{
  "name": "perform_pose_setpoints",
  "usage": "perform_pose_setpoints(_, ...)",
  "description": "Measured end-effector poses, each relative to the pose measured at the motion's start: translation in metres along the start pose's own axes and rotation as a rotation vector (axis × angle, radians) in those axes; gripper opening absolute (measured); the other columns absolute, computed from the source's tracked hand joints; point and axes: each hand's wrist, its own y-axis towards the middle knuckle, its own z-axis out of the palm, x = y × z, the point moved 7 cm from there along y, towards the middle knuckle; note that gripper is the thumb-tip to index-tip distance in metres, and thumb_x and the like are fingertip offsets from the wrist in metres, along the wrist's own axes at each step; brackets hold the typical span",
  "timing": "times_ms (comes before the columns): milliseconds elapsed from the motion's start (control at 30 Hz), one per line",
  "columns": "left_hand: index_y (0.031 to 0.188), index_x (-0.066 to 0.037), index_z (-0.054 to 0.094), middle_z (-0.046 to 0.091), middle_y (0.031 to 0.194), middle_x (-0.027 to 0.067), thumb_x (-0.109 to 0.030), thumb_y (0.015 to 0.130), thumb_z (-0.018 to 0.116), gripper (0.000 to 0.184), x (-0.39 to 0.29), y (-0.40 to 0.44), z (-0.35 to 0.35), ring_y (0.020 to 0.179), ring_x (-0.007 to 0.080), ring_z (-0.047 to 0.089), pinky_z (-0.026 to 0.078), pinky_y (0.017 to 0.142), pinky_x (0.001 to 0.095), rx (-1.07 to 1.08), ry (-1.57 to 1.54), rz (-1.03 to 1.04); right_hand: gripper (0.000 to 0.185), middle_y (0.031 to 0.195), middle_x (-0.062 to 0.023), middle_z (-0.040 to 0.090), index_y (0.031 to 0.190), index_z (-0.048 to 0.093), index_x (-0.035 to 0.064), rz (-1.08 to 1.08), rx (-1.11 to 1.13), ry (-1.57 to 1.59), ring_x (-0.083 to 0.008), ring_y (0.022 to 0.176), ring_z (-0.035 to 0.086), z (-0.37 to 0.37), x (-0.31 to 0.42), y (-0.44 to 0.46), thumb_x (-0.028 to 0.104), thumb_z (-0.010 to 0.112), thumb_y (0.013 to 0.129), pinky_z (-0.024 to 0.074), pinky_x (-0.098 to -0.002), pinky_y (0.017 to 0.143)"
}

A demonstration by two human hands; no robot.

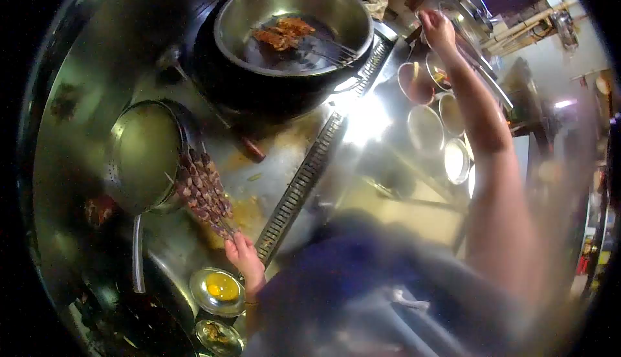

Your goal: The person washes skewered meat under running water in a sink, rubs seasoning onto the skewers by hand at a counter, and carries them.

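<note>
My left hand [246,258] is closed round the lower ends of several meat skewers [204,192]. Their far ends point up and left, beside the rim of a pot of pale liquid [145,156]. Up at the right, my right hand [438,30] is stretched out over a row of bowls [425,129], its fingers bent together; what they hold, if anything, is too small to tell. In a big metal pan [229,53] lie browned meat pieces [284,33], with thin skewer sticks pointing right.
A bowl with egg yolk [221,287] and a smaller dish [218,336] stand near my left wrist. A ladle with a wooden handle end [252,150] lies on the metal worktop. A slotted drain [301,189] runs diagonally across it.
</note>
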Motion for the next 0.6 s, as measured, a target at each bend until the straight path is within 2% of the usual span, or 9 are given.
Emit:
perform_pose_setpoints(33, 0.085, -0.008, 0.045, 0.043, 0.068, -0.0025, -0.012, 0.089, 0.049, 0.007, -0.008, -0.013, 0.014, 0.059, 0.0059, 0.039, 0.029, 0.050, 0.0198, 0.073, 0.047, -0.033, 0.034, 0.085, -0.0121, 0.066, 0.094, 0.064, 0.0024, 0.141, 0.106, -0.062, -0.0181, 0.076, 0.063, -0.014, -0.030, -0.019, 0.035, 0.058, 0.084, 0.0479, -0.0310, 0.067)
perform_pose_setpoints(100, 0.085, -0.008, 0.045, 0.043, 0.067, -0.0022, -0.013, 0.088, 0.049, 0.007, -0.006, -0.019, 0.023, 0.058, 0.0060, 0.038, 0.029, 0.049, 0.0200, 0.026, -0.003, 0.042, 0.031, 0.088, -0.0126, 0.065, 0.096, 0.064, 0.0090, 0.230, 0.399, -0.165, -0.0260, 0.076, 0.063, 0.027, -0.079, -0.054, 0.036, 0.056, 0.083, 0.0476, -0.0370, 0.065)
perform_pose_setpoints(133, 0.085, -0.008, 0.045, 0.043, 0.067, -0.0021, -0.013, 0.088, 0.049, 0.007, -0.006, -0.025, 0.024, 0.057, 0.0060, 0.038, 0.029, 0.048, 0.0201, 0.013, -0.029, 0.081, 0.030, 0.087, -0.0137, 0.065, 0.094, 0.064, 0.0079, -0.055, 0.608, -0.431, -0.0269, 0.076, 0.063, 0.047, -0.078, -0.080, 0.035, 0.056, 0.082, 0.0476, -0.0379, 0.067)
perform_pose_setpoints(200, 0.084, -0.007, 0.045, 0.043, 0.068, -0.0014, -0.012, 0.087, 0.050, 0.008, -0.001, -0.041, 0.021, 0.058, 0.0063, 0.039, 0.029, 0.046, 0.0206, 0.014, 0.046, 0.074, 0.032, 0.086, -0.0157, 0.064, 0.092, 0.062, 0.0045, -0.238, 0.744, -0.403, -0.0292, 0.078, 0.062, 0.076, -0.091, -0.119, 0.033, 0.058, 0.079, 0.0482, -0.0388, 0.070)
perform_pose_setpoints(233, 0.083, -0.007, 0.044, 0.043, 0.068, -0.0011, -0.011, 0.087, 0.050, 0.008, 0.004, -0.049, 0.019, 0.058, 0.0065, 0.039, 0.028, 0.046, 0.0209, 0.015, 0.082, 0.078, 0.034, 0.087, -0.0165, 0.063, 0.092, 0.061, 0.0021, -0.130, 0.672, -0.110, -0.0305, 0.079, 0.062, 0.100, -0.121, -0.133, 0.033, 0.059, 0.078, 0.0486, -0.0390, 0.072)
perform_pose_setpoints(333, 0.088, -0.005, 0.047, 0.045, 0.074, 0.0015, -0.011, 0.085, 0.053, 0.009, 0.015, -0.074, 0.026, 0.059, 0.0072, 0.041, 0.031, 0.046, 0.0218, -0.037, 0.011, 0.123, 0.035, 0.082, -0.0157, 0.062, 0.090, 0.059, 0.0003, -0.180, 0.615, -0.274, -0.0304, 0.077, 0.061, 0.154, -0.148, -0.139, 0.033, 0.060, 0.077, 0.0485, -0.0389, 0.072)
perform_pose_setpoints(433, 0.098, -0.003, 0.049, 0.048, 0.081, 0.0039, -0.010, 0.084, 0.054, 0.016, 0.066, -0.061, -0.015, 0.062, 0.0085, 0.044, 0.034, 0.048, 0.0220, -0.047, 0.308, 0.384, 0.034, 0.081, -0.0147, 0.062, 0.089, 0.058, 0.0011, -0.157, 0.650, -0.306, -0.0290, 0.075, 0.060, 0.159, -0.133, -0.145, 0.033, 0.060, 0.078, 0.0481, -0.0381, 0.070)
perform_pose_setpoints(567, 0.106, -0.008, 0.049, 0.050, 0.082, 0.0012, -0.016, 0.087, 0.054, 0.022, 0.092, -0.099, -0.005, 0.067, 0.0089, 0.047, 0.038, 0.054, 0.0219, -0.205, -0.102, 0.121, 0.032, 0.079, -0.0133, 0.060, 0.087, 0.057, 0.0023, -0.169, 0.636, -0.252, -0.0273, 0.073, 0.058, 0.136, -0.121, -0.159, 0.033, 0.059, 0.079, 0.0476, -0.0370, 0.068)
perform_pose_setpoints(600, 0.105, -0.009, 0.049, 0.050, 0.080, 0.0001, -0.018, 0.088, 0.053, 0.020, 0.088, -0.113, 0.008, 0.067, 0.0087, 0.047, 0.038, 0.054, 0.0219, -0.184, 0.010, 0.073, 0.031, 0.078, -0.0129, 0.060, 0.087, 0.057, 0.0026, -0.179, 0.628, -0.234, -0.0268, 0.072, 0.058, 0.131, -0.121, -0.163, 0.033, 0.059, 0.079, 0.0475, -0.0367, 0.067)
